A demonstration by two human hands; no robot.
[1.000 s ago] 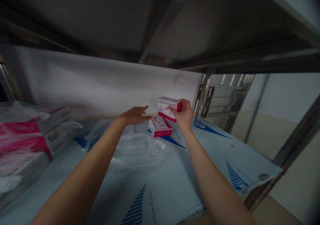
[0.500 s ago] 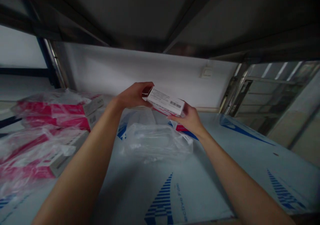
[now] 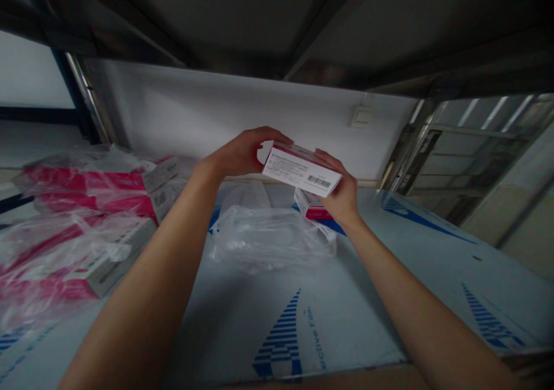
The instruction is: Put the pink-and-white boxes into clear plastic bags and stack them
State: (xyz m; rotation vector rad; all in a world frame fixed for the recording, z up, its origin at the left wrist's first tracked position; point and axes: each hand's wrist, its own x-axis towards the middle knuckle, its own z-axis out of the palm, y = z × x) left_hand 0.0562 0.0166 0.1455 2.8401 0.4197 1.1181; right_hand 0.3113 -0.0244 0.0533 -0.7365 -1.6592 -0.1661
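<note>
White-and-red carton: held between both hands, barcode face up.
Left hand: curled around one end.
Right hand: half-closed around the other end.
Second carton: laid just beneath the right hand.
Clear plastic bag: placed beside it on a film-covered shelf.
Shrink-wrapped cartons: stacked well left.

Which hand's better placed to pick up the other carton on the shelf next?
Right, probably: the right hand sits beside the red-and-white cardboard carton lying on the blue-printed shelf film, while the left hand is further off, at the far end of the white-and-red cardboard carton both hands hold.
</note>
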